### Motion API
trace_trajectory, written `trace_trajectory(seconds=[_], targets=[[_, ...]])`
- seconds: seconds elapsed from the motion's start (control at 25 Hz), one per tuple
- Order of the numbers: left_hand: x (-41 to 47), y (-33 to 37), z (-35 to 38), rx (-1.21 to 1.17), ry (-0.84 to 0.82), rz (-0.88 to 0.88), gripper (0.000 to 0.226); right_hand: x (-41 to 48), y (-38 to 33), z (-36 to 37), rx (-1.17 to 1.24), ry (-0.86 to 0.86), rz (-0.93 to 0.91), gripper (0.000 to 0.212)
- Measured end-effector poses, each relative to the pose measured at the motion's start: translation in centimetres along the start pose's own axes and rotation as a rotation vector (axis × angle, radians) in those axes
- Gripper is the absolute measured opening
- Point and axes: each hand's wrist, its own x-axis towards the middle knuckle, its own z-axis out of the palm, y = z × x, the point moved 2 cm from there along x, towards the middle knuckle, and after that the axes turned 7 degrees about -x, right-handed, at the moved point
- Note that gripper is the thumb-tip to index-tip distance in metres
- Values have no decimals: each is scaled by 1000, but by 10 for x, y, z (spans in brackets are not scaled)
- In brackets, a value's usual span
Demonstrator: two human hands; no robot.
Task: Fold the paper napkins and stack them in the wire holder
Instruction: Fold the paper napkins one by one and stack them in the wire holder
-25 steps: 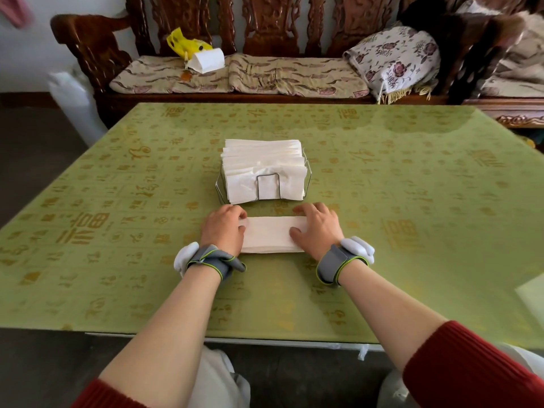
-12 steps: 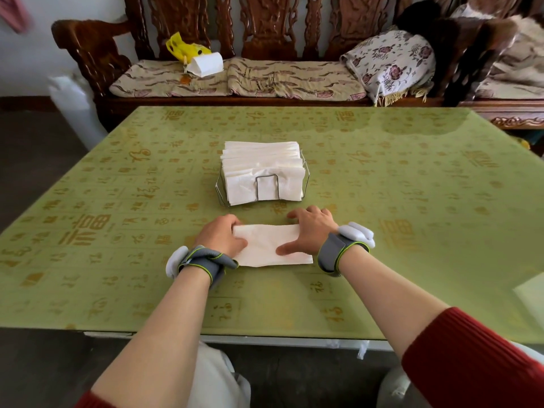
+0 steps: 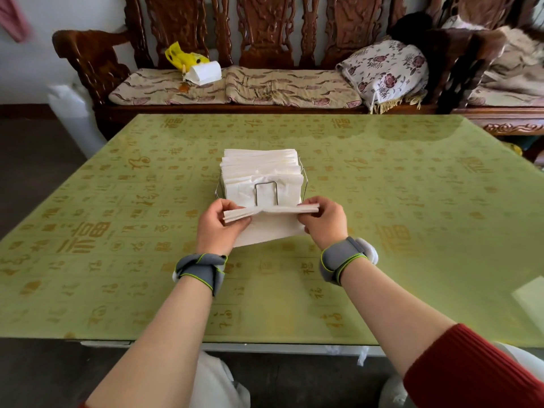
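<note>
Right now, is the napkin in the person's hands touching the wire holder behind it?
Cannot tell. In the head view the napkin, pinched by the left hand and right hand, overlaps the front of the wire holder; depth is hidden.

— How many napkins are outside the holder?
— One folded napkin [image 3: 270, 228]. The rest make one stack of napkins [image 3: 262, 166], its sheets too tightly packed to count.
— And holders?
— One wire holder [image 3: 266, 182], on one green table [image 3: 412, 231].
— Hands?
— Two: the left hand [image 3: 219, 228] and the right hand [image 3: 323, 223]. Two grey bands as well: the left wristband [image 3: 201, 270] and the right wristband [image 3: 341, 259].
— Behind the table?
— One carved wooden bench [image 3: 265, 30] with two seat cushions [image 3: 164, 89], one flowered pillow [image 3: 385, 72], one yellow plastic bag [image 3: 182, 57] and one white tissue pack [image 3: 206, 72].
</note>
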Motion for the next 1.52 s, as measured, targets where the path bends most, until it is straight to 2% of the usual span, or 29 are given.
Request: trace_trajectory(seconds=[0.12, 0.24, 0.32, 0.4, 0.44, 0.52, 0.84, 0.96, 1.2, 1.28, 1.4, 1.52], targets=[[0, -7, -2, 160, -41, -117, 23, -2, 14, 7, 93, -85, 116, 32], [-1, -10, -1, 209, -62, -179, 20, -6, 20, 14, -60, -198, 81, 18], [-2, -10, 2, 79, -40, -256, 21, -2, 14, 16, -10, -176, 89, 13], [-2, -10, 5, -163, -45, -279, 23, 3, 6, 13, 91, -145, 87, 11], [-1, -8, 6, -256, -63, -265, 23, 6, 2, 12, 133, -142, 80, 14], [2, -7, 7, -298, -89, -211, 21, 12, -6, 10, 166, -143, 44, 17], [49, 15, 6, -161, 32, 99, 16, 48, -43, 12, 98, 5, -137, 13], [60, 13, 10, -127, 44, 149, 17, 58, -52, 15, 80, 55, -167, 12], [76, 0, 14, -169, 105, 77, 20, 64, -41, 22, -68, 78, -247, 10], [76, -1, 16, -113, 99, 74, 22, 66, -38, 21, -153, 72, -268, 12], [76, -6, 16, 32, 103, 29, 25, 69, -34, 21, -421, -4, -257, 14], [76, -10, 16, 225, 107, 20, 23, 69, -30, 20, -551, -74, -229, 7]])
